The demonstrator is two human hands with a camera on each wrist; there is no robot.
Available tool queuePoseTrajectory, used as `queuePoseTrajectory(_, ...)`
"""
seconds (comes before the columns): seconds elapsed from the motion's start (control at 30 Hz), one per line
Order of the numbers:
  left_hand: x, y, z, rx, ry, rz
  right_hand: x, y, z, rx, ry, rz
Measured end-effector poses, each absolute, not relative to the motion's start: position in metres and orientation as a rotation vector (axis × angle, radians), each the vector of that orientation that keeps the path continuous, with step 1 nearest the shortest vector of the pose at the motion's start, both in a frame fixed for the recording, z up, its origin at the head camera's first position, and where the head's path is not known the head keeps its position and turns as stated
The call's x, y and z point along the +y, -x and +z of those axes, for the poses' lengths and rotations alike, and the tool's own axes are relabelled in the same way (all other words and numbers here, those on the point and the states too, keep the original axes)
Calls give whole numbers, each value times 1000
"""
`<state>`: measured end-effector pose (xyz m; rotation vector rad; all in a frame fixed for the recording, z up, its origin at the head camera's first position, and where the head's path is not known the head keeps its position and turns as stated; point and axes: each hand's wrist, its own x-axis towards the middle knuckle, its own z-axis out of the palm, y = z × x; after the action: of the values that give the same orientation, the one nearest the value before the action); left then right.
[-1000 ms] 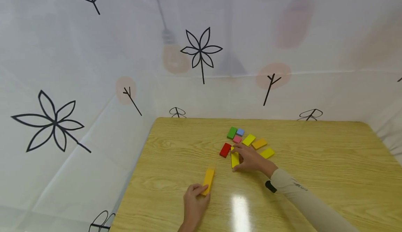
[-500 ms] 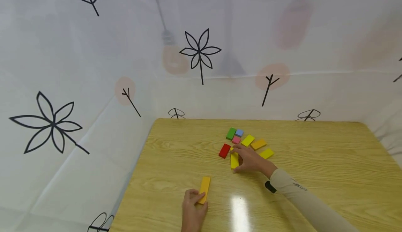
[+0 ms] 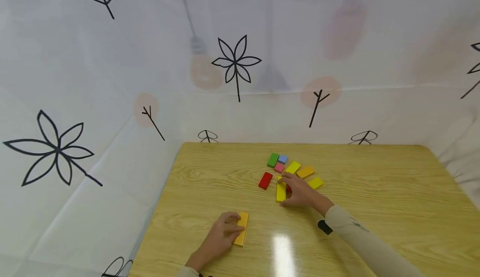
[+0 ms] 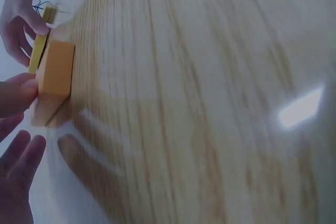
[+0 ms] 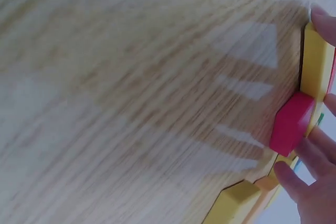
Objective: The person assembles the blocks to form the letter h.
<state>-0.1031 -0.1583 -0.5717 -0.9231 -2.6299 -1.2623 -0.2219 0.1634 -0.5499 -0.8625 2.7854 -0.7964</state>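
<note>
An orange block (image 3: 244, 220) lies on the table, nearer the person. My left hand (image 3: 217, 237) is at its left side with fingers loosely bent, one fingertip over its top. In the left wrist view the other fingers are spread apart from the orange block (image 4: 58, 69). My right hand (image 3: 301, 191) spans a long yellow block (image 3: 281, 191), thumb at the near end and fingertips at the far end. Just right of that block, mostly hidden under the right hand in the head view, is a red block (image 5: 291, 124).
Several blocks cluster beyond the right hand: red (image 3: 265, 180), green (image 3: 273, 160), blue (image 3: 283, 159), pink (image 3: 279, 168), yellow (image 3: 293, 167), orange (image 3: 305, 171) and another yellow block (image 3: 316, 183). A patterned white cloth (image 3: 240, 114) hangs behind the wooden table (image 3: 375, 210).
The left hand brought the orange block nearer the person and laid it down, then swung round to its left side with looser fingers. The right hand stays at the yellow block.
</note>
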Motion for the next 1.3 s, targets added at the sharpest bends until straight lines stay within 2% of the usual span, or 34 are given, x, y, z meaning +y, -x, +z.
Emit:
queuePoseTrajectory(0.37,-156,95,-581,-2593,768,-1324,168,215,-541,2791,801,-902)
queuePoseTrajectory(0.6,-151,91,-581,-2526,762,-1285,165,213,-529,2821,823,-882)
queuePoseTrajectory(1.3,-152,85,-586,-2578,726,-1257,123,212,-503,2740,900,-939)
